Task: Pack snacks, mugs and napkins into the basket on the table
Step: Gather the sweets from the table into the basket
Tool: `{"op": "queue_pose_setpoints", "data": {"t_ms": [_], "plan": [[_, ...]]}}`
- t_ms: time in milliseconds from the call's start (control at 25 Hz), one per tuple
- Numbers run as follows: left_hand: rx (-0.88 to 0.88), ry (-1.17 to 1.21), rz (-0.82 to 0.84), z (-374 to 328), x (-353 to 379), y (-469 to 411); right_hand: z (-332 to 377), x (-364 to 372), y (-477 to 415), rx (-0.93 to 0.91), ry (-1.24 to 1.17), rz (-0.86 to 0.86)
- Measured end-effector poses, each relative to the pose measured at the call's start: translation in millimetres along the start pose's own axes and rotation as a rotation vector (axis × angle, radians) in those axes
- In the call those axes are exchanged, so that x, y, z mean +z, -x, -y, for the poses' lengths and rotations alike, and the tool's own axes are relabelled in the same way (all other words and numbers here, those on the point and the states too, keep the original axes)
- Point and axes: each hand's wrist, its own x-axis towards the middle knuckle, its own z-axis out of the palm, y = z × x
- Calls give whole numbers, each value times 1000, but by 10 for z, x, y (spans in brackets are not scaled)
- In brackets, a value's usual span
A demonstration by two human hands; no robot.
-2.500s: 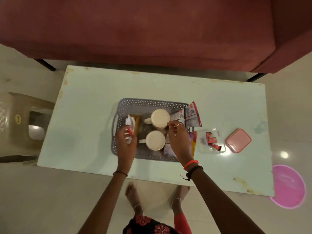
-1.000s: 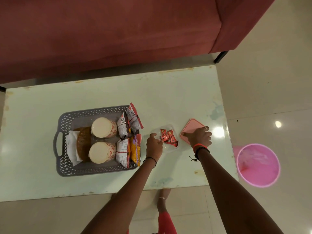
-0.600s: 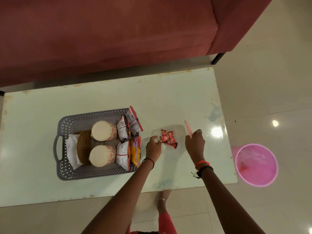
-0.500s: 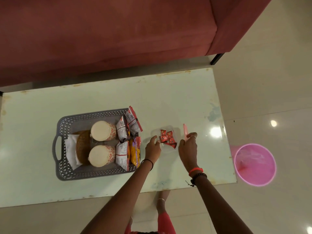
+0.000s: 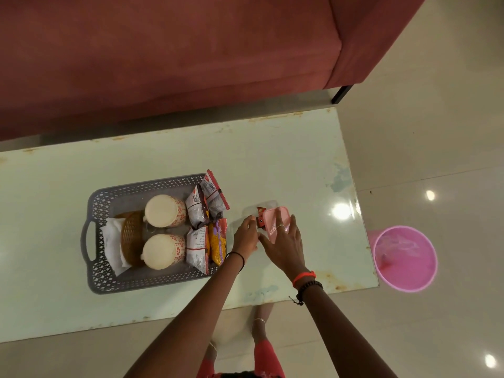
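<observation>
Sofa: a dark red sofa (image 5: pixel 169 58) runs along the far side of the table (image 5: pixel 286 159), one black leg showing at its right end.
Bin: a pink bin (image 5: pixel 405 259) stands on the tiled floor just off the table's right end, well apart from the hands.
Basket: a grey perforated basket (image 5: pixel 95 279) sits on the left-centre of the table, its handle to the left.
Basket contents: two cream mugs (image 5: pixel 163 211) with red pattern side by side in the middle; a white napkin (image 5: pixel 110 248) and a woven brown piece (image 5: pixel 132 236) at the left; snack packets (image 5: pixel 203 233) upright along the right wall, the top ones poking over the rim.
Small box: a clear box (image 5: pixel 252 212) with red sweets (image 5: pixel 260 214) inside lies right of the basket, not in it.
Lid: a pink lid (image 5: pixel 275 218) lies tilted over the box, covering most of it.
Left hand: the left hand (image 5: pixel 245 237) touches the box's near-left edge, fingers curled together; whether it grips, I cannot tell.
Right hand: the right hand (image 5: pixel 285 246) lies on the lid, fingers spread apart and flat.
</observation>
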Motion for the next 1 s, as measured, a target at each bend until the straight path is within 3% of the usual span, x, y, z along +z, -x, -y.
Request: {"op": "queue_pose_setpoints", "data": {"t_ms": [200, 480, 640, 720, 840, 1000], "plan": [[57, -78, 9, 40, -2, -33, 71, 19, -12, -36, 60, -133], [233, -279, 0, 78, -85, -111, 56, -7, -119, -92, 125, -175], [582, -769, -148, 49, -64, -38, 21, -46, -136, -104, 107, -155], [696, -918, -58, 53, 3, 10, 23, -82, -163, -112, 119, -164], [668, -1035, -66, 89, 55, 43, 54, -149, -262, -64, -40, -212], [640, -981, -124, 79, 93, 56, 109, -287, -533, 89, -382, -179]]}}
